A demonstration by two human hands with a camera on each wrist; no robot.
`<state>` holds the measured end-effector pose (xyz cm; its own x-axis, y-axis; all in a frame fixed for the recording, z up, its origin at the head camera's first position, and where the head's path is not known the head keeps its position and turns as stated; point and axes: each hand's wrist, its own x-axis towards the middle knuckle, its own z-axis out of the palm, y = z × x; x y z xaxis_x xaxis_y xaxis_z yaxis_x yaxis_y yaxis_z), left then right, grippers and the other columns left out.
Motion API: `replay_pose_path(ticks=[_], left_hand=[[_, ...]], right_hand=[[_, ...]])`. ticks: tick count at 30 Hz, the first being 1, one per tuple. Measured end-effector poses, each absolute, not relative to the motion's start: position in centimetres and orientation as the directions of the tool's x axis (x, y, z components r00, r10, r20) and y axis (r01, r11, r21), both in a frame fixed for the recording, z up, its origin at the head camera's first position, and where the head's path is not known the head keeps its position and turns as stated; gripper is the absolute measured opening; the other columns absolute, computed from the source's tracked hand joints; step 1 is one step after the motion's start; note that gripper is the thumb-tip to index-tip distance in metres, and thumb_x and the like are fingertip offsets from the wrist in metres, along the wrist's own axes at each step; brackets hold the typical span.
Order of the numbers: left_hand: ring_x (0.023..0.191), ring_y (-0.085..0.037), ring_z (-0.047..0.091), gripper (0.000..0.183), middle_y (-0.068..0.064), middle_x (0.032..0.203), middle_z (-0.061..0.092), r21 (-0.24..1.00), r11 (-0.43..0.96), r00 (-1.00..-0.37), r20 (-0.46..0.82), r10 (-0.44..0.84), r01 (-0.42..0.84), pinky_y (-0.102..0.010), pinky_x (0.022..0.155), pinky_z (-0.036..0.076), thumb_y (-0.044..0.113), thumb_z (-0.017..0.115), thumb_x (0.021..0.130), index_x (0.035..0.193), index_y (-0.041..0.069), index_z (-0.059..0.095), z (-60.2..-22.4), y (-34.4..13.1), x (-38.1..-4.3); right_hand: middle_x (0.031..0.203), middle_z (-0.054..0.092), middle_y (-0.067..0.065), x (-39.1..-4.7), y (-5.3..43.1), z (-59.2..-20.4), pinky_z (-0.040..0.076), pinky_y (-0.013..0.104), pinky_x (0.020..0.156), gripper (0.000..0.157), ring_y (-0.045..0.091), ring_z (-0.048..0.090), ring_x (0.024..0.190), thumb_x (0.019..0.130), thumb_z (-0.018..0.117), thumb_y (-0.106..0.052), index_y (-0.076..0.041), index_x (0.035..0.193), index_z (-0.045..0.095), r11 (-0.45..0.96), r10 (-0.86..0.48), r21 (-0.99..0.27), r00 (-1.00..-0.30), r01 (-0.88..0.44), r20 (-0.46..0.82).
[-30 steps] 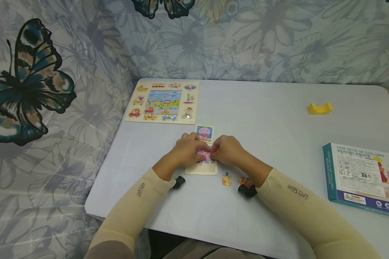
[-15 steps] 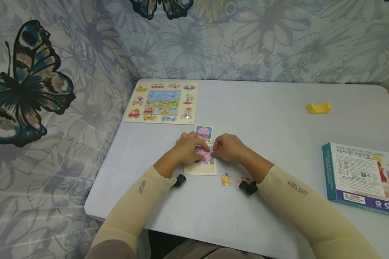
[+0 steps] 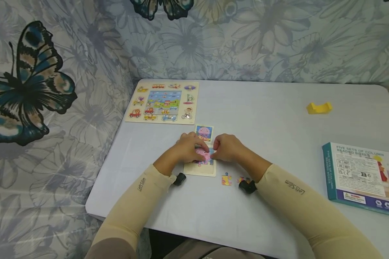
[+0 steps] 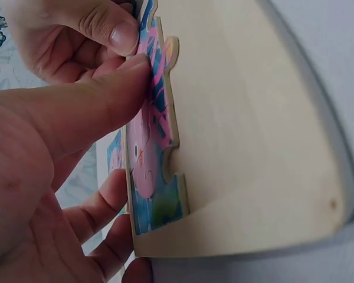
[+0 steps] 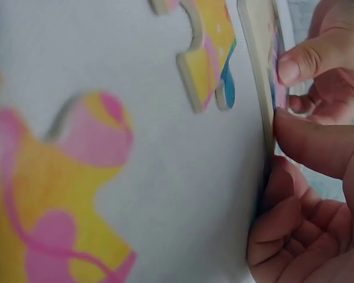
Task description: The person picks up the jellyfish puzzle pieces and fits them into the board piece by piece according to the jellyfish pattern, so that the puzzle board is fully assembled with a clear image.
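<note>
A small wooden puzzle board (image 3: 199, 172) lies on the table, with joined pieces (image 4: 144, 132) of a pink sea creature on its far part. Its near part is bare wood. My left hand (image 3: 187, 148) holds the board, thumb pressing the pieces, other fingers at the far edge. At the board's right edge my right hand (image 3: 228, 147) grips, its thumb on the picture and its fingers curled against the side. Two loose yellow-and-pink puzzle pieces lie right of the board, one piece (image 3: 226, 179) in plain sight, the other piece (image 3: 241, 179) partly behind the right wrist camera.
Just beyond the board is a small pink-creature picture (image 3: 204, 132). A larger vehicle puzzle board (image 3: 192, 117) lies at the back left. On the right are a yellow curved block (image 3: 320, 108) and a flat toy box (image 3: 360, 176). Patterned cloth walls border the table.
The right hand has shifted very slightly along the board's right edge, and its fingers are a little farther from the left hand's. The left hand has stayed almost still.
</note>
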<state>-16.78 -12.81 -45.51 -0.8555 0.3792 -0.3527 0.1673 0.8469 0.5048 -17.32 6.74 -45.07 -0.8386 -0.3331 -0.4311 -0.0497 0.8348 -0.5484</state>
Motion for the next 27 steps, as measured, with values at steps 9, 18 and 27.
replay_pose_path(ticks=[9, 18, 27], left_hand=[[0.115, -0.024, 0.042, 0.022, 0.003, 0.122, 0.054, 0.472, 0.861, -0.869, -0.329, 0.370, 0.188, -0.045, 0.097, 0.039, 0.031, 0.086, 0.083, 0.099, 0.043, 0.076, -45.5, -13.0, -16.1], [0.109, -0.021, 0.042, 0.021, 0.003, 0.117, 0.051, 0.478, 0.825, -0.829, -0.295, 0.475, 0.303, -0.038, 0.093, 0.041, 0.037, 0.070, 0.097, 0.118, 0.039, 0.075, -45.5, -14.4, -16.0], [0.127, -0.022, 0.039, 0.052, 0.001, 0.138, 0.049, 0.490, 0.808, -0.789, -0.328, 0.520, 0.328, -0.040, 0.108, 0.041, 0.033, 0.077, 0.093, 0.143, 0.031, 0.061, -45.4, -16.8, -16.0]], right_hand=[[0.081, 0.061, 0.003, -15.8, 7.4, -44.5, 0.044, 0.031, 0.069, 0.024, 0.018, 0.055, 0.076, 0.088, 0.080, -0.026, -0.011, 0.098, 0.065, 0.814, -0.443, -0.553, -0.805, -0.178, -0.393], [0.093, 0.056, 0.001, -10.5, 9.5, -43.7, 0.048, 0.035, 0.076, 0.037, 0.021, 0.052, 0.085, 0.073, 0.093, -0.028, -0.016, 0.097, 0.069, 0.840, -0.513, -0.405, -0.771, -0.361, -0.376], [0.077, 0.057, -0.003, -9.5, 9.8, -43.3, 0.047, 0.030, 0.067, 0.025, 0.016, 0.053, 0.074, 0.080, 0.086, -0.013, -0.014, 0.093, 0.065, 0.822, -0.505, -0.471, -0.794, -0.321, -0.339]])
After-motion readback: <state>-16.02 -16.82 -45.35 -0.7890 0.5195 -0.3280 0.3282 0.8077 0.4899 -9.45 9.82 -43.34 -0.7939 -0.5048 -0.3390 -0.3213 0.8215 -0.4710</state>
